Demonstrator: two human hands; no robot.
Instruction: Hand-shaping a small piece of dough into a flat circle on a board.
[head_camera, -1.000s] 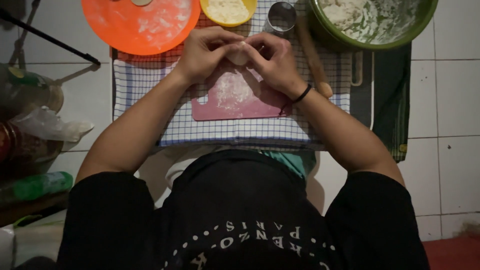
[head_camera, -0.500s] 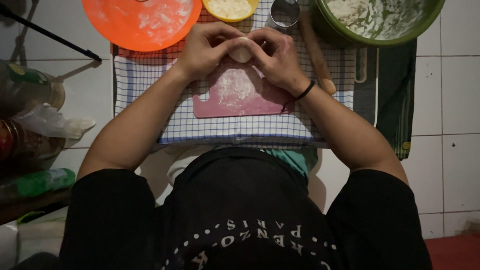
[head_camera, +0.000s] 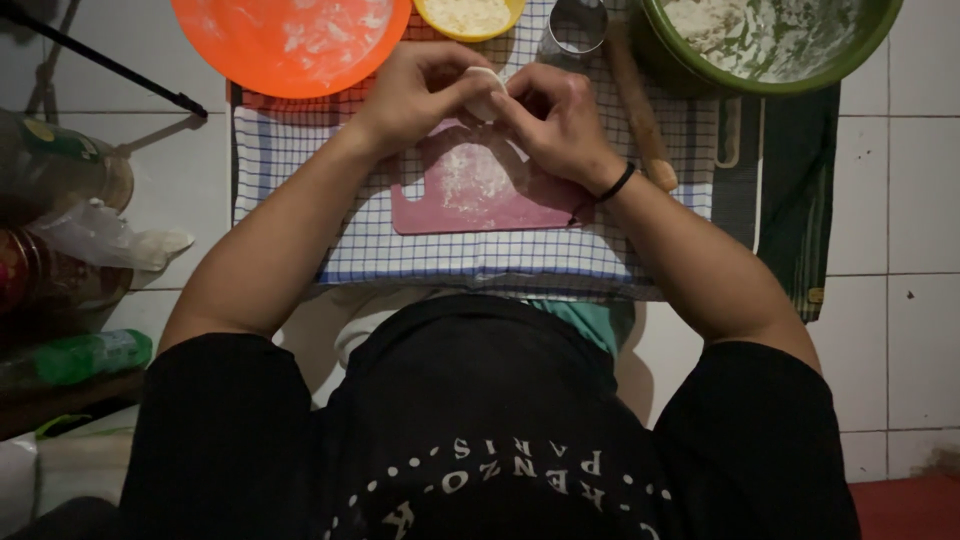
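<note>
Both hands meet above the floured pink cutting board (head_camera: 480, 190): the left hand (head_camera: 420, 90) and right hand (head_camera: 555, 115) each pinch a small piece of dough (head_camera: 487, 88), near the orange plate (head_camera: 290, 45).

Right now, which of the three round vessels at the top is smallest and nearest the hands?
The yellow bowl, holding a pale filling. It sits between the flat orange plate and the big green bowl, just above the dough piece both hands pinch.

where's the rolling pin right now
In the head view, the rolling pin lies on the checked cloth right of the right hand, beside the green bowl.
</note>
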